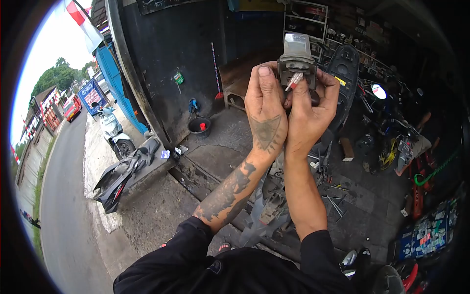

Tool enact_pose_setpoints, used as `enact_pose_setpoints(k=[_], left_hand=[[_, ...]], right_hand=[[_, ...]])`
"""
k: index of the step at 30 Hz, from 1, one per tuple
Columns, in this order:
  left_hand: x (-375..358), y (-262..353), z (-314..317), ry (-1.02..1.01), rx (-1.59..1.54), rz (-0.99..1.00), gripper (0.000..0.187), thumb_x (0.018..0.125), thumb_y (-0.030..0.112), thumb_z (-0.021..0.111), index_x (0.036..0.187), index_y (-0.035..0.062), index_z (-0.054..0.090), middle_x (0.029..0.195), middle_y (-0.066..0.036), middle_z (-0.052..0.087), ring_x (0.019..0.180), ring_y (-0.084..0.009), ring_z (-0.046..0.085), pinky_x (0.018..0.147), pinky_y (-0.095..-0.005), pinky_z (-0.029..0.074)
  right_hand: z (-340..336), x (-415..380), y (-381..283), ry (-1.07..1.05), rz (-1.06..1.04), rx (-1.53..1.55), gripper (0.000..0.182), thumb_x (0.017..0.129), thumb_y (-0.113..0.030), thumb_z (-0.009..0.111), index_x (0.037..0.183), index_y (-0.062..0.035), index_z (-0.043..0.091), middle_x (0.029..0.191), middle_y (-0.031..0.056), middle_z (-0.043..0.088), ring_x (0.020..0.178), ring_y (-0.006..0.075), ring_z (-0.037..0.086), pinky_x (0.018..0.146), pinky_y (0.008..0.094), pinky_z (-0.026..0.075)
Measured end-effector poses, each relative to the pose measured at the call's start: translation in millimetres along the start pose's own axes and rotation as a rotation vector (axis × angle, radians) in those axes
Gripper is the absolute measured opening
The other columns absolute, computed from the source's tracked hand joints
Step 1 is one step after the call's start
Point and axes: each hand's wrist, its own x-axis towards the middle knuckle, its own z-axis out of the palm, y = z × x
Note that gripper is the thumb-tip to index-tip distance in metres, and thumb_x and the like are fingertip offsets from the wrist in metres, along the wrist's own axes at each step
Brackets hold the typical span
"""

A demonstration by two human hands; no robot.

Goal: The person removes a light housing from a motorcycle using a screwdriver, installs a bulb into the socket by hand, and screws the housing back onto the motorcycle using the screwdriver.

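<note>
Housing (296,55) with a see-through cap is held up at the far end of the person's reach, right of the middle. Left hand (267,108) and right hand (311,105) come together beneath and around it, wrists side by side, both grasping it. The left thumb points upward at its left side, and the right fingers curl around its right. A small red-tipped piece (294,82) juts from the near side of the housing, by the right thumb; how it is fixed there cannot be made out.

Below the forearms, partly hidden, is a motorbike frame (264,206). Long tools (335,207) lie on the floor to its right. A dark seat (344,68) shows just beyond the right hand, with shelves (306,20) farther off. At far right hangs a green coil (440,169).

Left of the hands, a bucket (196,133) with something red in it stands near the dark wall (176,44). Farther left, a black panel (125,171) rests on a ledge, near a white scooter (108,126) beside the road (68,196), where a red vehicle (72,108) shows.
</note>
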Motion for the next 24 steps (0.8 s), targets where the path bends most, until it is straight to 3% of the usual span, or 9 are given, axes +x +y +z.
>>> enact_pose_setpoints(k=[3, 5, 11, 12, 16, 18, 20, 21, 24], left_hand=[[2, -11, 4, 0.120, -0.032, 0.012, 0.056, 0.101, 0.048, 0.029, 0.105, 0.0020, 0.060, 0.072, 0.003, 0.052, 0.061, -0.0037, 0.045, 0.053, -0.0190, 0.038], [-7, -25, -21, 0.106, -0.041, -0.268, 0.057, 0.102, 0.050, 0.026, 0.099, 0.0018, 0.057, 0.085, -0.003, 0.059, 0.075, -0.0088, 0.053, 0.065, -0.0244, 0.043], [-41, -91, -73, 0.443, -0.366, -0.590, 0.059, 0.101, 0.052, 0.024, 0.098, 0.0017, 0.055, 0.055, 0.006, 0.034, 0.046, -0.0048, 0.032, 0.042, -0.0203, 0.028], [-52, -99, -81, 0.497, -0.335, -0.638, 0.058, 0.101, 0.050, 0.023, 0.099, 0.0005, 0.054, 0.054, 0.005, 0.032, 0.045, -0.0060, 0.030, 0.041, -0.0216, 0.027], [-133, -169, -158, 0.543, -0.588, -0.937, 0.061, 0.102, 0.043, 0.017, 0.094, -0.0002, 0.059, 0.056, 0.002, 0.046, 0.043, -0.0083, 0.036, 0.040, -0.0218, 0.032], [-166, -176, -177, 0.609, -0.395, -1.014, 0.055, 0.101, 0.037, 0.020, 0.099, -0.0002, 0.060, 0.091, -0.014, 0.067, 0.079, -0.0248, 0.063, 0.077, -0.0373, 0.051], [-202, -183, -204, 0.607, -0.347, -1.154, 0.050, 0.098, 0.038, 0.025, 0.116, 0.0023, 0.054, 0.115, -0.019, 0.060, 0.105, -0.0314, 0.059, 0.096, -0.0439, 0.044], [-211, -175, -206, 0.691, -0.476, -1.208, 0.046, 0.098, 0.039, 0.026, 0.102, 0.0066, 0.058, 0.096, -0.015, 0.064, 0.082, -0.0268, 0.063, 0.073, -0.0384, 0.052], [-262, -179, -239, 0.615, -0.575, -1.411, 0.039, 0.098, 0.039, 0.030, 0.074, 0.0134, 0.046, 0.060, -0.001, 0.044, 0.043, -0.0133, 0.037, 0.037, -0.0263, 0.029]], right_hand=[[6, -1, 3, 0.013, -0.134, -0.178, 0.019, 0.082, -0.002, 0.067, 0.098, 0.0010, 0.058, 0.087, 0.0070, 0.065, 0.076, 0.0100, 0.061, 0.068, 0.0233, 0.049], [4, -18, 11, -0.002, 0.038, -0.087, 0.017, 0.079, -0.001, 0.068, 0.094, 0.0006, 0.061, 0.086, 0.0077, 0.067, 0.069, 0.0104, 0.062, 0.064, 0.0246, 0.049], [-18, -66, 83, -0.106, 0.025, -0.423, 0.020, 0.074, 0.003, 0.068, 0.094, 0.0002, 0.063, 0.084, 0.0105, 0.068, 0.073, 0.0175, 0.066, 0.066, 0.0292, 0.050], [-23, -80, 88, -0.102, 0.141, -0.435, 0.016, 0.078, -0.001, 0.070, 0.093, 0.0008, 0.064, 0.085, 0.0065, 0.068, 0.077, 0.0099, 0.061, 0.070, 0.0254, 0.049], [-57, -155, 124, -0.184, 0.290, -0.625, 0.016, 0.076, -0.001, 0.070, 0.091, -0.0003, 0.064, 0.085, 0.0092, 0.069, 0.074, 0.0170, 0.066, 0.067, 0.0288, 0.051], [-72, -196, 131, -0.213, 0.356, -0.684, 0.018, 0.074, -0.001, 0.070, 0.090, -0.0010, 0.064, 0.085, 0.0107, 0.069, 0.073, 0.0207, 0.067, 0.067, 0.0308, 0.051], [-85, -230, 132, -0.237, 0.449, -0.664, 0.020, 0.072, -0.002, 0.071, 0.091, -0.0041, 0.064, 0.086, 0.0102, 0.068, 0.076, 0.0257, 0.067, 0.067, 0.0336, 0.051], [-93, -244, 132, -0.255, 0.502, -0.651, 0.022, 0.071, -0.003, 0.071, 0.091, -0.0068, 0.064, 0.088, 0.0092, 0.067, 0.080, 0.0296, 0.066, 0.067, 0.0357, 0.051], [-115, -259, 109, -0.181, 0.754, -0.543, 0.017, 0.078, -0.007, 0.071, 0.092, -0.0022, 0.062, 0.076, 0.0081, 0.067, 0.064, 0.0195, 0.065, 0.055, 0.0318, 0.049]])
